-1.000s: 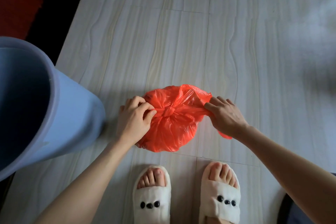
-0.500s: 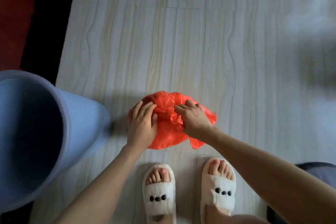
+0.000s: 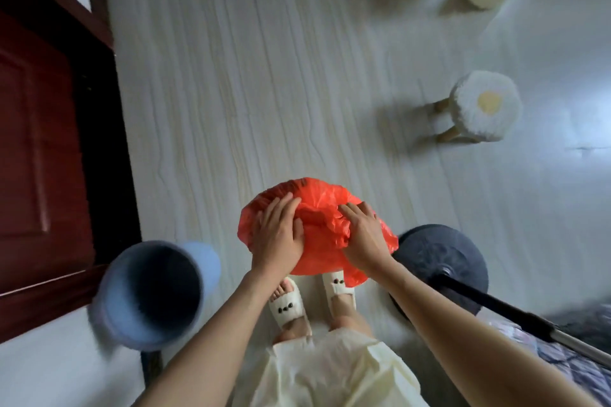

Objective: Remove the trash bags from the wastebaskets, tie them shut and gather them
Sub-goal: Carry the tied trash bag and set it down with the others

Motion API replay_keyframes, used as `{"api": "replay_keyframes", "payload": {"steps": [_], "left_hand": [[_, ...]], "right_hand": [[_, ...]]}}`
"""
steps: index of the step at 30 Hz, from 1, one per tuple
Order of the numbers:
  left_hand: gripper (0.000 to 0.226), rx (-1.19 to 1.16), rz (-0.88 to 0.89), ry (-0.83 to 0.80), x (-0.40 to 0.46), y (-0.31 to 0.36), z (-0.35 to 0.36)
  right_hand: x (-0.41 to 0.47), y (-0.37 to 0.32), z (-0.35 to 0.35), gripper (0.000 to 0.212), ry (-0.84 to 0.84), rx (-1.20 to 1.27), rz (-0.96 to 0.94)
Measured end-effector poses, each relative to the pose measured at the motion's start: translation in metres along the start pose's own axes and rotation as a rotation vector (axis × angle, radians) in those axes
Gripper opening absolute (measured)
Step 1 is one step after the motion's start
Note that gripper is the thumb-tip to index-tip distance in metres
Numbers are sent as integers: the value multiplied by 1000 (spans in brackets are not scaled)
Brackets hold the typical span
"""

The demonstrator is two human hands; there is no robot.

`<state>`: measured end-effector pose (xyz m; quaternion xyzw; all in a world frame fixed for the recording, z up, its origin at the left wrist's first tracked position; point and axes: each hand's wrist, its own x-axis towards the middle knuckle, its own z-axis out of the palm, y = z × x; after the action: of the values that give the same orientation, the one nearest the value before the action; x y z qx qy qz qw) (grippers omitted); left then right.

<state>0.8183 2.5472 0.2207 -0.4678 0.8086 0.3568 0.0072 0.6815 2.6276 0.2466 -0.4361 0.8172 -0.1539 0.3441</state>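
Note:
The red trash bag [image 3: 317, 241] is bunched into a ball and held up in front of me, above my slippered feet. My left hand [image 3: 277, 235] lies over its left side with fingers spread and fairly straight, pressing on the plastic. My right hand [image 3: 363, 238] is on its right side, fingers curled into the gathered folds. The blue wastebasket [image 3: 148, 294] stands on the floor to my lower left, its dark inside showing no bag. The knot is hidden under my hands.
A dark round fan base [image 3: 439, 261] with a slanting pole stands just right of my feet. A fluffy white stool [image 3: 484, 106] is further right. A red wooden door [image 3: 36, 149] runs along the left. Pale floor tiles [image 3: 248, 92] stretch ahead.
The view has pulled far back from the floor. The red bag has come up off the tiles between both hands, and the right hand has shifted to the bag's right side.

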Motion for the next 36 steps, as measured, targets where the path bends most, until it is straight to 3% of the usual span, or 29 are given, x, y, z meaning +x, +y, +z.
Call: {"api": "replay_keyframes", "payload": {"steps": [6,9,12,16,25,36], "left_hand": [[51,47,184,-35,18,131,-72],[59,67,283,-27,38,187,-79],[58,96,387,-81,65,259,-69],[52,148,462,-183,109,359,-37],[53,220,773,-319,190,552,50],[53,203,922,-463,262,759,177]], "right_hand": [[-40,-20,-125,54,218,107,152],[-48,-11,-176,57,299,168,259],[-50,23,-230,47,435,271,321],[-42,83,-296,33,570,446,416],[-31,220,-418,28,807,530,642],[-20,395,-564,28,908,508,806]]}}
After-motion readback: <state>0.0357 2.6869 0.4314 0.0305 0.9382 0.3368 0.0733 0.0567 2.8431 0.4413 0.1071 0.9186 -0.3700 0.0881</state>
